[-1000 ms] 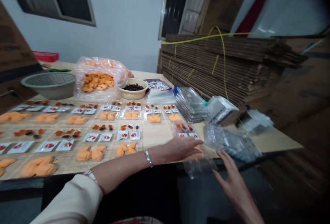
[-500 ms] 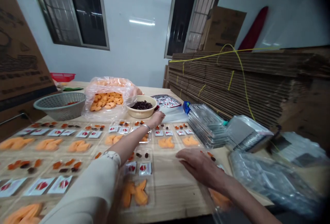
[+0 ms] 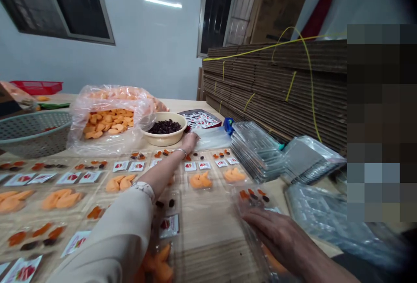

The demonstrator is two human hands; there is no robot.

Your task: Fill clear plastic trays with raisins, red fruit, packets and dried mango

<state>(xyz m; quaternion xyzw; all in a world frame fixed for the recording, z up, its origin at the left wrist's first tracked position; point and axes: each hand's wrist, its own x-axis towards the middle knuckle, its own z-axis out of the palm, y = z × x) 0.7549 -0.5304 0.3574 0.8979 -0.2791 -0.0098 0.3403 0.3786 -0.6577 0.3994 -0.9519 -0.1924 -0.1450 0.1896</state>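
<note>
My left hand (image 3: 190, 141) reaches far across the table, its fingers closed at the near-left edge of a flat stack of translucent plastic sheets or bags (image 3: 213, 138). The fingertips are small and partly hidden. My right hand (image 3: 276, 233) lies with outstretched fingers over a clear compartment tray (image 3: 252, 213) at the table's right side. Dried orange and dark fruit pieces (image 3: 253, 196) show beyond its fingers, and orange slices (image 3: 273, 259) show below them. A filled tray (image 3: 169, 224) with a printed sachet stands under my left forearm.
Rows of similar trays (image 3: 81, 207) cover the left. Behind are a bag of orange slices (image 3: 109, 122), a bowl of dark dried fruit (image 3: 166, 127), a sachet tray (image 3: 200, 119) and a grey-green basket (image 3: 35, 133). Stacked clear trays (image 3: 257, 150) and flattened cartons (image 3: 260, 83) line the right.
The view has shifted right and down. The tray under my right hand now shows more of itself on the table. My left hand stays at the plastic stack.
</note>
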